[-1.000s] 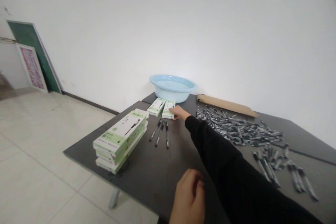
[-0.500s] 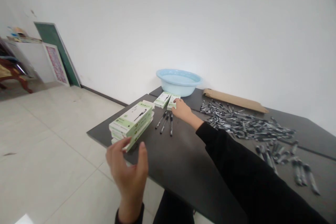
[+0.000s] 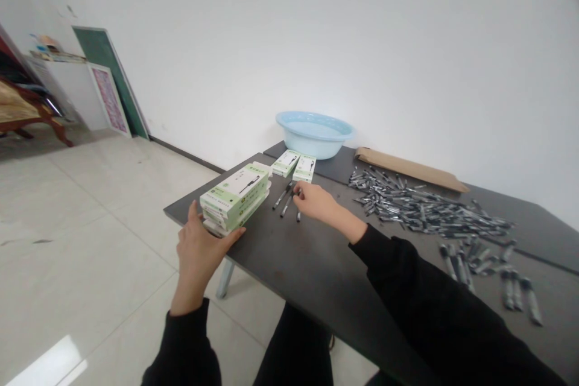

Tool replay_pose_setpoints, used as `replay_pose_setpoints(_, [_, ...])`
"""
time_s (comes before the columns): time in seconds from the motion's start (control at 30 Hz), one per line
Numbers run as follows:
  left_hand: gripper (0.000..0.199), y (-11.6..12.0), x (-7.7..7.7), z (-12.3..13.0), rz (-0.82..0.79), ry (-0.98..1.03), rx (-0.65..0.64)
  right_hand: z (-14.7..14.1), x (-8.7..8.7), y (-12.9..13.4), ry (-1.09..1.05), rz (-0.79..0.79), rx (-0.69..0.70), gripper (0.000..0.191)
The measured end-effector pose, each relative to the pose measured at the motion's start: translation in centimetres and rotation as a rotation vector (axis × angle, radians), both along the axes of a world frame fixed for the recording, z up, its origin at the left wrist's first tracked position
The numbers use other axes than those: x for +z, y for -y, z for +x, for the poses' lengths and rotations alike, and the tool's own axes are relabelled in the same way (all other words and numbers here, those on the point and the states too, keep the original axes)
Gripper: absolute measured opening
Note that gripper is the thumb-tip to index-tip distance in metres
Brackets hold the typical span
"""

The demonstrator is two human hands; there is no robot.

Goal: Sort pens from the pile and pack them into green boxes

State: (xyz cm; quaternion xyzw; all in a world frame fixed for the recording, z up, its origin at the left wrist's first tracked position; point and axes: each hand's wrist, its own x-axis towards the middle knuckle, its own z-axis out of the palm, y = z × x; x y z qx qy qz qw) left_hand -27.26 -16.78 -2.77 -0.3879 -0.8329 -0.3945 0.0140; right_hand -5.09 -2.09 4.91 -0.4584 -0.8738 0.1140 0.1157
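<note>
A stack of green-and-white pen boxes lies near the table's left edge. My left hand grips the near end of this stack, thumb on the right side and fingers on the left. My right hand is closed over the upper end of a black pen; its fingertips partly hide the pen. Two more pens lie side by side just left of it. Beyond the pens, two flat pen boxes rest close together.
A light-blue basin stands at the back by the wall. A large heap of pens covers the right part of the dark table, with smaller groups nearer. Behind the heap is a strip of brown cardboard.
My left hand has moved forward and closed around the near end of the box stack. My right hand has drawn back from the far boxes to the loose pens.
</note>
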Motion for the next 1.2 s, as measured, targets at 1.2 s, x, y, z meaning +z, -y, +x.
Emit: replay_pose_setpoints(1.2, [0.093,-0.3,-0.1,10.5,-0.154,-0.064,0.181,15.1,-2.0,7.7,-0.036,-0.217,-0.039,0.022])
